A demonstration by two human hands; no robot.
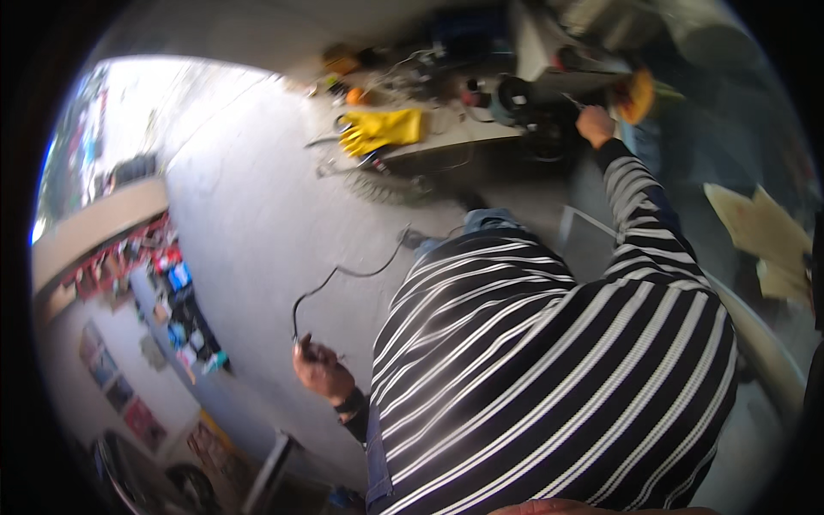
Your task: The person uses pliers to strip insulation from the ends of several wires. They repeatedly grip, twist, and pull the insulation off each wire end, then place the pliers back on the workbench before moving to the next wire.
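My left hand (318,369), low on the left beside my striped sweater, is closed around one end of a black cable (339,271). That cable hangs in a loose curve over the grey floor and runs toward my feet. My right arm is stretched out to the far right over a workbench (463,137). At its end my right hand (595,126) is closed on a thin, light-coloured shaft (573,101), whose kind blur hides. The shaft points at a dark round machine (515,99) on the bench, possibly a bench grinder. Whether they touch, I cannot tell.
Yellow rubber gloves (382,129) lie at the bench's left end, near an orange round object (356,96) and clutter. Below is a tyre (378,184). Cardboard pieces (760,223) stand at the right. Loaded shelves (184,309) line the left, beside a bright doorway.
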